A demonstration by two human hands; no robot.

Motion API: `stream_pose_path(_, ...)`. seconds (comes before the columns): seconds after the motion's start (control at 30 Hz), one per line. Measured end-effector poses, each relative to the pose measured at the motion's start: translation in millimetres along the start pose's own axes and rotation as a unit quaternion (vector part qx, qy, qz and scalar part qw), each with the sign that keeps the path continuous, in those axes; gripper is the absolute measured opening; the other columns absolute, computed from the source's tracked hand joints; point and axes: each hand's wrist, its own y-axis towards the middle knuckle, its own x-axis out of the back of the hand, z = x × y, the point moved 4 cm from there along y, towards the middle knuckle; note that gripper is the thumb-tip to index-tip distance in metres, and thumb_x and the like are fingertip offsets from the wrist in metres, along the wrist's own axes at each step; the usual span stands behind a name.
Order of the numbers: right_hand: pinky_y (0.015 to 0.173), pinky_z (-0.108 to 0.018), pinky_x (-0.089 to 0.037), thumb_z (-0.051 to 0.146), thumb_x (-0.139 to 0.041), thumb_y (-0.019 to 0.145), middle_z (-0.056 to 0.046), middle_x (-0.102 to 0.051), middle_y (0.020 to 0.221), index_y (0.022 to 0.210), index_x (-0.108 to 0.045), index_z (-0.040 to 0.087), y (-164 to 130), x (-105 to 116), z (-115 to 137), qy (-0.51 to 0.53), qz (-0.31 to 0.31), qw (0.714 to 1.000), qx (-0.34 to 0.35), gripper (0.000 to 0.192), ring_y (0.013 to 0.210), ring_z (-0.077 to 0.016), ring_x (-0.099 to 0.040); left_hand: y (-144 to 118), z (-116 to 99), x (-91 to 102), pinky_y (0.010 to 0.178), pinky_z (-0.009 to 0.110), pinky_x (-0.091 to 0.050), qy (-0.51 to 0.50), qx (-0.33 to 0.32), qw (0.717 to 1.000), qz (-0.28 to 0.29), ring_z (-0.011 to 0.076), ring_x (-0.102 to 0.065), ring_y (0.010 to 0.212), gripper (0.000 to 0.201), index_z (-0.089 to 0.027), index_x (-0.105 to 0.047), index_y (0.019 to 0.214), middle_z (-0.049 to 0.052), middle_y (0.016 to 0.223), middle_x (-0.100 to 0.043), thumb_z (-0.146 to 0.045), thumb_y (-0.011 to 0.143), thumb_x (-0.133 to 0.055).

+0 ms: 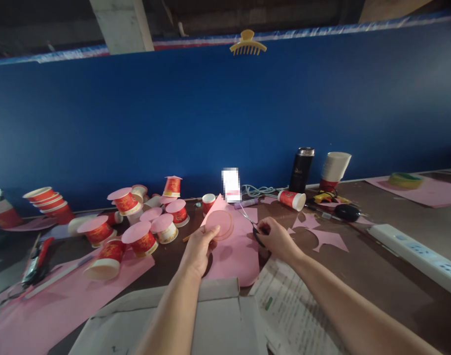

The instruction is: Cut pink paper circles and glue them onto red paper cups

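A: What is gripped by the left hand (198,246)?

B: A pink paper piece (218,222) with a circle marked on it is pinched between thumb and fingers and held up just above the table (376,276). A larger pink sheet (234,261) is seen lying under it.

A: And the right hand (275,236)?

B: It is closed around the dark handles of a pair of scissors (252,224). The blades are pointed up and left, near the edge of the held piece; whether paper is touched by them cannot be told.

A: What is found around the hands?

B: Pink offcuts (323,235) are scattered to the right of the scissors. Red paper cups capped with pink discs (140,236) are clustered to the left, some upright, some tipped over. A printed sheet (288,305) and a grey cardboard box (210,315) are laid at the near edge, beneath the forearms.

A: Further back?

B: A black flask (301,169) and a stack of white cups (334,170) are stood by the blue wall (210,113), and a white power strip (417,254) is stretched along the right.
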Motion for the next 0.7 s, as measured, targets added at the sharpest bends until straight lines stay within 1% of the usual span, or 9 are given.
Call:
stream_pose_path(0.17, 0.059, -0.026, -0.041, 0.038, -0.068, 0.067, 0.0, -0.064, 0.072, 0.08, -0.059, 0.018, 5.7, -3.3, -8.3, 0.038, 0.007, 0.999, -0.027, 0.025, 0.068, -0.0166, -0.059, 0.0, -0.5, 0.0, 0.058, 0.018, -0.035, 0.005, 0.002, 1.0, -0.009, 0.0058, -0.044, 0.062, 0.037, -0.013, -0.061, 0.074, -0.003, 0.069, -0.053, -0.037, 0.056, -0.083)
stream_pose_path(0.27, 0.06, -0.026, -0.044, 0.037, -0.07, 0.067, -0.002, -0.067, 0.08, 0.089, -0.057, 0.019, 5.2, -5.4, -8.4, 0.123, 0.012, 0.992, -0.036, 0.031, 0.072, -0.0176, -0.062, -1.1, -1.2, -0.7, 0.058, 0.018, -0.035, 0.003, 0.003, 1.0, -0.01, 0.0058, -0.044, 0.062, 0.037, -0.013, -0.061, 0.074, -0.003, 0.069, -0.053, -0.037, 0.056, -0.083)
stream_pose_path(0.33, 0.062, -0.027, -0.047, 0.037, -0.072, 0.067, -0.004, -0.068, 0.086, 0.096, -0.055, 0.019, 3.4, -6.6, -3.3, 0.19, 0.03, 0.981, -0.036, 0.038, 0.076, -0.018, -0.064, -1.6, -1.4, -1.0, 0.058, 0.018, -0.035, -0.003, 0.004, 1.0, -0.013, 0.006, -0.045, 0.062, 0.037, -0.013, -0.061, 0.074, -0.003, 0.068, -0.054, -0.037, 0.055, -0.083)
stream_pose_path(0.43, 0.061, -0.025, -0.047, 0.036, -0.076, 0.066, -0.003, -0.067, 0.085, 0.101, -0.056, 0.018, -1.3, -5.3, 10.9, 0.253, 0.06, 0.965, -0.032, 0.044, 0.075, -0.0164, -0.063, -1.0, -1.0, 0.0, 0.058, 0.019, -0.035, -0.014, -0.001, 1.0, -0.028, 0.0064, -0.046, 0.062, 0.037, -0.014, -0.062, 0.075, -0.003, 0.069, -0.055, -0.035, 0.055, -0.084)
stream_pose_path(0.53, 0.05, -0.02, -0.039, 0.038, -0.077, 0.066, 0.0, -0.063, 0.079, 0.104, -0.057, 0.018, -9.7, -0.9, 27.0, 0.299, 0.086, 0.949, -0.042, 0.048, 0.067, -0.0131, -0.058, 1.2, -0.1, 3.1, 0.058, 0.019, -0.035, -0.021, -0.021, 0.998, -0.046, 0.0067, -0.047, 0.062, 0.035, -0.015, -0.062, 0.079, -0.002, 0.073, -0.058, -0.033, 0.056, -0.082)
stream_pose_path(0.57, 0.047, -0.019, -0.035, 0.04, -0.077, 0.068, 0.0, -0.061, 0.077, 0.106, -0.058, 0.019, -13.7, -0.4, 32.1, 0.318, 0.108, 0.941, -0.05, 0.048, 0.066, -0.0126, -0.057, 2.1, 0.1, 4.3, 0.057, 0.019, -0.035, -0.022, -0.03, 0.998, -0.052, 0.0066, -0.046, 0.061, 0.034, -0.015, -0.062, 0.079, -0.002, 0.073, -0.058, -0.033, 0.057, -0.082)
stream_pose_path(0.63, 0.043, -0.017, -0.026, 0.043, -0.075, 0.071, -0.001, -0.058, 0.079, 0.108, -0.059, 0.019, -23.3, -1.6, 42.1, 0.353, 0.17, 0.918, -0.056, 0.047, 0.068, -0.0126, -0.057, 3.8, 0.1, 6.6, 0.057, 0.019, -0.035, -0.024, -0.046, 0.997, -0.062, 0.0063, -0.046, 0.06, 0.032, -0.016, -0.062, 0.078, -0.002, 0.071, -0.057, -0.033, 0.058, -0.081)
stream_pose_path(0.7, 0.042, -0.017, -0.023, 0.045, -0.074, 0.073, -0.002, -0.058, 0.081, 0.11, -0.061, 0.02, -32.5, -4.1, 49.2, 0.356, 0.218, 0.907, -0.057, 0.047, 0.067, -0.0114, -0.055, 5.2, -0.7, 8.8, 0.056, 0.019, -0.034, -0.028, -0.058, 0.995, -0.076, 0.0059, -0.044, 0.058, 0.03, -0.016, -0.061, 0.073, -0.003, 0.067, -0.054, -0.034, 0.059, -0.08)
